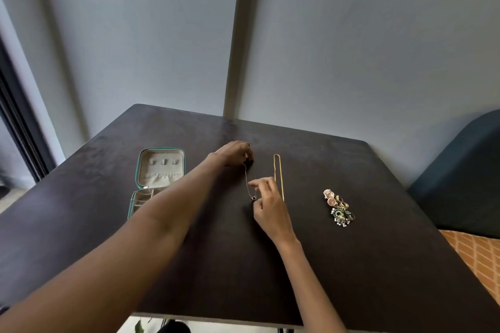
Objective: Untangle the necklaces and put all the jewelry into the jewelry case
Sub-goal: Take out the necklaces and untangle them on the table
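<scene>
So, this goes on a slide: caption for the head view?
Left hand and right hand stretch a thin pendant necklace beside a gold chain, jewelry case open.

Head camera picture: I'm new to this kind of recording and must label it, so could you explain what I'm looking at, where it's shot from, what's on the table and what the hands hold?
There is no machine here. A person wears a wide-angle camera on the head, looking forward and down at their own two bare arms.

On the dark table lies an open jewelry case at the left, a gold chain necklace laid out straight in the middle, and a small pile of earrings and rings at the right.

The left hand pinches the far end of a thin necklace. The right hand pinches it near its dark pendant. The thin chain runs between the two hands, beside the gold one.
</scene>
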Demonstrator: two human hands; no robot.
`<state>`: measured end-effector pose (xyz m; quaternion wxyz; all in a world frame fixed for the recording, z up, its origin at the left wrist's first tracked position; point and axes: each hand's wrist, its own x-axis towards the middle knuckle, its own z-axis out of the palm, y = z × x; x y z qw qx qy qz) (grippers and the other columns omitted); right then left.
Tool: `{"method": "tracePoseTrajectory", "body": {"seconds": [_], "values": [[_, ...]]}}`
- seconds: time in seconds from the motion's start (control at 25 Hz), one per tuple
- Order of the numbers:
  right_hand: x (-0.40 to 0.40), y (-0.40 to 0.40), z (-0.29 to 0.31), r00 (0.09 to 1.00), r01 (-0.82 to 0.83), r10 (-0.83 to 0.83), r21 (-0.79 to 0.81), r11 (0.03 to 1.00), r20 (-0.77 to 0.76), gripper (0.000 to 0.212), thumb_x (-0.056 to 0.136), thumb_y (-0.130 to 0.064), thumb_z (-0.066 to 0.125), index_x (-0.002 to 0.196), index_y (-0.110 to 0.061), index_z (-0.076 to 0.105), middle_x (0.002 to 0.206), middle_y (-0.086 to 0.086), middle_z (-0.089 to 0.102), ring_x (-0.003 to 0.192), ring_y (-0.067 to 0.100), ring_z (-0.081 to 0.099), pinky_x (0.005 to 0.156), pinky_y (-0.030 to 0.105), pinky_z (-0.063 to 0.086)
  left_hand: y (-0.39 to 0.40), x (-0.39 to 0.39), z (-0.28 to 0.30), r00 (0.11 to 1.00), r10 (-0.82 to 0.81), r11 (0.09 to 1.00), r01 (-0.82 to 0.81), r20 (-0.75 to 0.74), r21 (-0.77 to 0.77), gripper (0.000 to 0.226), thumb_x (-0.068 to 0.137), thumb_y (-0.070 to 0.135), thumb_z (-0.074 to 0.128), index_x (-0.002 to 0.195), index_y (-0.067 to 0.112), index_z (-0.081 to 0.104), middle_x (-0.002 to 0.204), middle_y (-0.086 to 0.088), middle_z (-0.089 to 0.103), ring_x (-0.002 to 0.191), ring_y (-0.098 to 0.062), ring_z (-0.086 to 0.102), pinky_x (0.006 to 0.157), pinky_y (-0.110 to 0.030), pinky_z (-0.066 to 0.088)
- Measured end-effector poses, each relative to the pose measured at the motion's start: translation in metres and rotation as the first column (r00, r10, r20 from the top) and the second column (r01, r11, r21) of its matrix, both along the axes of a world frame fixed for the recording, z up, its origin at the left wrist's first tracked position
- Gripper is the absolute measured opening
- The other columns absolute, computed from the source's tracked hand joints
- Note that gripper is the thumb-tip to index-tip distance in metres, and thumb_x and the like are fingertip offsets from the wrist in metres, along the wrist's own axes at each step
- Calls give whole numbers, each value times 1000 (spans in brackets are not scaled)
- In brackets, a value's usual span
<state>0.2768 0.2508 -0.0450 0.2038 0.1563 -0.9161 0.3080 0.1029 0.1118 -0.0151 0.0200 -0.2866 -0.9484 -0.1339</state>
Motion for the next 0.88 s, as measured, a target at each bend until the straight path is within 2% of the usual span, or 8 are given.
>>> {"method": "tracePoseTrajectory", "body": {"seconds": [0.12, 0.2, 0.28, 0.36, 0.56, 0.76, 0.88], "values": [[1, 3, 0, 989, 147, -148, -65, 987, -9, 37, 84, 14, 41, 101, -11, 62, 104, 0, 53, 88, 15, 59, 73, 29, 52, 2, -1, -2, 999, 41, 999, -41, -4, 8, 34, 83, -1, 52, 106, 16, 70, 112, -5, 62, 104, -26, 59, 89, -34, 46], [0, 3, 0, 983, 184, -184, 1, 983, 1, 38, 85, 13, 43, 99, -12, 68, 97, -1, 57, 83, 16, 59, 69, 26, 51, 4, -2, -4, 998, 52, 999, -53, -30, -6, 34, 84, -1, 51, 109, 16, 68, 114, -6, 60, 103, -28, 59, 87, -34, 46], [1, 0, -2, 984, 174, -177, 100, 980, 14, 40, 85, 13, 44, 102, -11, 71, 93, 1, 58, 85, 17, 59, 68, 24, 48, 4, -3, -6, 998, 50, 998, -51, -50, -31, 35, 86, -1, 49, 112, 15, 66, 117, -7, 58, 102, -30, 58, 85, -35, 44], [1, -1, -2, 985, 166, -170, 130, 977, 19, 38, 84, 12, 46, 99, -11, 73, 90, 1, 60, 86, 17, 60, 69, 26, 50, 4, -6, -4, 997, 51, 997, -54, -58, -51, 35, 87, 0, 48, 113, 16, 65, 118, -8, 57, 103, -30, 57, 85, -35, 43], [2, -1, -2, 981, 191, -192, 56, 980, 13, 34, 82, 11, 48, 88, -12, 72, 87, 0, 66, 85, 16, 63, 71, 26, 53, 5, -15, -4, 997, 59, 996, -63, -58, -67, 32, 89, 3, 49, 113, 16, 65, 120, -7, 59, 109, -28, 56, 89, -36, 43], [0, -1, 2, 975, 218, -219, 43, 975, 30, 41, 86, 10, 42, 108, -12, 67, 95, 3, 62, 91, 19, 60, 73, 34, 54, 2, -18, -4, 998, 54, 996, -57, -37, -70, 34, 89, 3, 47, 115, 16, 64, 122, -8, 57, 111, -28, 55, 90, -36, 43], [1, -3, 3, 976, 215, -218, 64, 974, 30, 33, 87, 7, 46, 96, -9, 72, 94, 5, 63, 92, 20, 61, 75, 34, 55, 2, -19, -2, 998, 51, 994, -54, -37, -94, 35, 89, 4, 47, 117, 17, 63, 124, -7, 56, 111, -28, 55, 90, -35, 41]]}}
